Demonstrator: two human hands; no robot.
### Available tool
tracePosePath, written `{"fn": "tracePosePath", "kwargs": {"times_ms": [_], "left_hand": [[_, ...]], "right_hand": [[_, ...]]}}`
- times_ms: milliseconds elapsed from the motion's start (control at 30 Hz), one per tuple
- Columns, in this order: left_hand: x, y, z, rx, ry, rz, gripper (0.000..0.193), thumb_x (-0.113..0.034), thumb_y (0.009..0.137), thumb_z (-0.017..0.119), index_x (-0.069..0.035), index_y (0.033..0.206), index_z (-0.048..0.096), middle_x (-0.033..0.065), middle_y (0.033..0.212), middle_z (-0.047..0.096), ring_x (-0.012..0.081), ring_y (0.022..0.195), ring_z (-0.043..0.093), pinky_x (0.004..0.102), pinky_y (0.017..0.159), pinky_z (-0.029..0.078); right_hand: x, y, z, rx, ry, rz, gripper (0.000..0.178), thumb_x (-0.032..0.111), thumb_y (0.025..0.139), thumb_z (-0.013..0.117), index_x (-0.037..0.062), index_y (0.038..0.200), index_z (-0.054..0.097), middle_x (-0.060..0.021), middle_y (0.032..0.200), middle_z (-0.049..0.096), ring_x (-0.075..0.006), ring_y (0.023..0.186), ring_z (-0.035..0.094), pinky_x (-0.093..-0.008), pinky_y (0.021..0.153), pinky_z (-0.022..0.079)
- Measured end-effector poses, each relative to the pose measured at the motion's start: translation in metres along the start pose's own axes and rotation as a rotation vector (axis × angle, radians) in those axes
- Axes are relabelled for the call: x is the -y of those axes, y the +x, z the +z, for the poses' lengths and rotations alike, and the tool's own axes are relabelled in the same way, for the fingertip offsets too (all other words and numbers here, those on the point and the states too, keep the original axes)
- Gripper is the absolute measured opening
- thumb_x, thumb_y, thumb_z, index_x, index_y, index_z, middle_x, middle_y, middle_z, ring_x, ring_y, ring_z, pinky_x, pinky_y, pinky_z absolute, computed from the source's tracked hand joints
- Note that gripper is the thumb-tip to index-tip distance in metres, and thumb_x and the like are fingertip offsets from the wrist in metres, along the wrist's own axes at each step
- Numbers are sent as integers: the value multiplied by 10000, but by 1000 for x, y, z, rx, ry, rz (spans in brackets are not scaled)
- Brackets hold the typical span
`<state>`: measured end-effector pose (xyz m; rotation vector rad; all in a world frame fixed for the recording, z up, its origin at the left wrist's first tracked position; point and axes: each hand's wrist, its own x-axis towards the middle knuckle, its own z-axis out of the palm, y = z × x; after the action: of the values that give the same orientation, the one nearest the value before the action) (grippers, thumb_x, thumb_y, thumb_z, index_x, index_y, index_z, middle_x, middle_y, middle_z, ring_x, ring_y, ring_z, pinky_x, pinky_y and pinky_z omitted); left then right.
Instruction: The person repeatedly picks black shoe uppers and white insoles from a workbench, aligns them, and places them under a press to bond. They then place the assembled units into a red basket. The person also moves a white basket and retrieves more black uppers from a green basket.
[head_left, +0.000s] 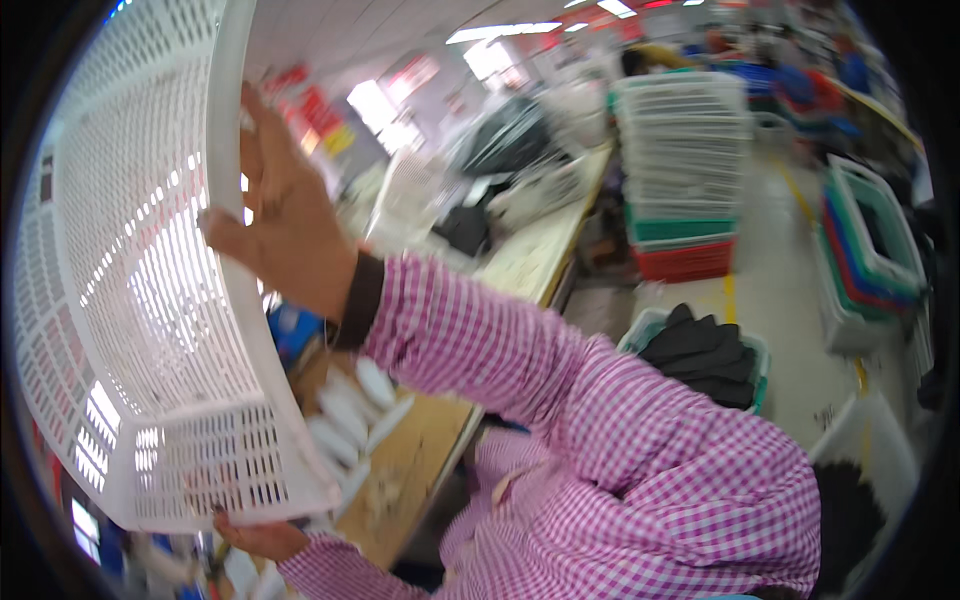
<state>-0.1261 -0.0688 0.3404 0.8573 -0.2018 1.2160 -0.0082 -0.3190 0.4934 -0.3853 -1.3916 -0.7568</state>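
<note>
A large white slatted plastic basket is raised and tipped on its side at the left of the view. My right hand holds its upright rim high up, the thumb on the inner side and the fingers partly behind the edge. Down at the basket's lower corner, my left hand grips the edge from below, with some of its fingers hidden. Both arms wear pink-and-white checked sleeves. Behind the basket, several white elongated pieces lie on a brown worktable.
A tall stack of white baskets stands on green and red ones beyond the table. To my right, a basket holds dark cloth pieces, and more coloured baskets are stacked. Plastic-wrapped bundles lie on a long table.
</note>
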Motion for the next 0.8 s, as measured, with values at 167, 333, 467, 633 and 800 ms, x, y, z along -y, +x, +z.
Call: {"fn": "tracePosePath", "kwargs": {"times_ms": [167,333,467,633,800], "left_hand": [[-92,-7,-167,-138,-44,21,595,-317,897,497,-28,1395,344,162,1418,389,336,1297,367,544,1061,298],[-142,-132,-305,-474,212,243,630,-118,795,613,-7,1363,366,169,1362,450,327,1246,429,529,1044,341],[-160,-247,-333,-846,214,299,726,-8,650,559,7,1348,359,179,1340,460,336,1215,460,538,1031,386],[-155,-342,-318,-1063,240,277,620,-2,602,536,12,1220,491,156,1238,554,324,1164,508,503,1012,411],[-121,-404,-316,-1263,70,170,581,-43,591,565,-7,1171,551,144,1219,580,327,1152,519,497,1011,395]], "right_hand": [[-84,-57,102,68,248,-128,841,-109,690,556,-18,1418,146,-179,1258,499,-227,1160,509,-282,921,442],[-119,-158,229,135,535,-34,793,-15,697,604,-42,1379,201,-232,1196,501,-285,1116,518,-314,901,459],[-116,-259,314,217,576,395,760,126,677,667,-7,1340,319,-241,1072,591,-372,980,610,-381,848,490],[-104,-356,349,342,743,793,788,72,687,639,4,1381,273,-229,1152,559,-353,1049,583,-357,894,464],[-93,-417,352,582,749,1069,775,50,722,641,-22,1391,256,-261,1128,571,-339,1041,597,-349,895,468]]}}
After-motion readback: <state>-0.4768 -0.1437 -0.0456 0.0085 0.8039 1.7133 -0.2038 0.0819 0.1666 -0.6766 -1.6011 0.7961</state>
